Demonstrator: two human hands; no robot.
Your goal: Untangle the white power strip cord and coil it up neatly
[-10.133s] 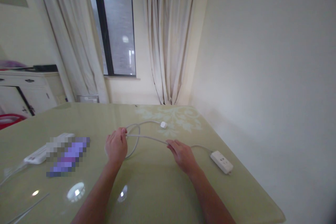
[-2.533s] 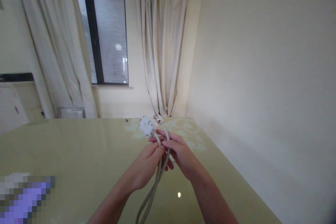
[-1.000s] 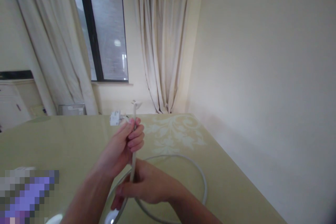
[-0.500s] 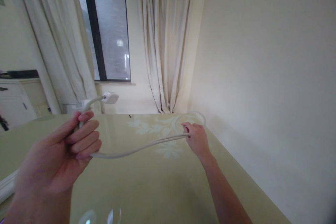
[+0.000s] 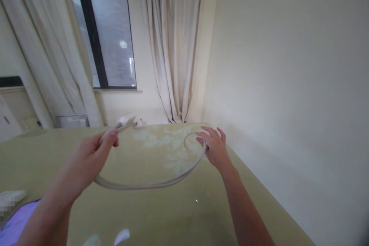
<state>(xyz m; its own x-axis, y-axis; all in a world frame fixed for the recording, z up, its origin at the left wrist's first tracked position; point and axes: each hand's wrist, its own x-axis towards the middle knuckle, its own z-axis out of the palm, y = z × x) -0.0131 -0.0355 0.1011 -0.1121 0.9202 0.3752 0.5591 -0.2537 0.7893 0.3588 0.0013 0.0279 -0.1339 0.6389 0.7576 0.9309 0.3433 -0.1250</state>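
Note:
My left hand [image 5: 92,157] is closed around a doubled white cable [image 5: 138,186]. Beyond its fingertips stick out a white connector [image 5: 127,118] and a second white end piece [image 5: 140,122], both slightly blurred. From this hand the cable sags in a wide curve above the table and rises to my right hand [image 5: 215,148]. There the strands rest between thumb and palm, held loosely, while the other fingers are raised and partly spread. A smaller loop of cable curls out to the left of the right fingertips.
The glossy greenish table [image 5: 161,215] has a pale leaf pattern. A white wall [image 5: 288,84] borders its right edge. At lower left lie a purple item [image 5: 21,219] and a blurred-out pale object [image 5: 11,201]. Curtains [image 5: 175,46] and a window [image 5: 111,27] stand behind.
My left hand has turned over, bringing the connector rightward and lower. The cable between the hands sags deeper. My right fingers have spread, and the view has shifted slightly.

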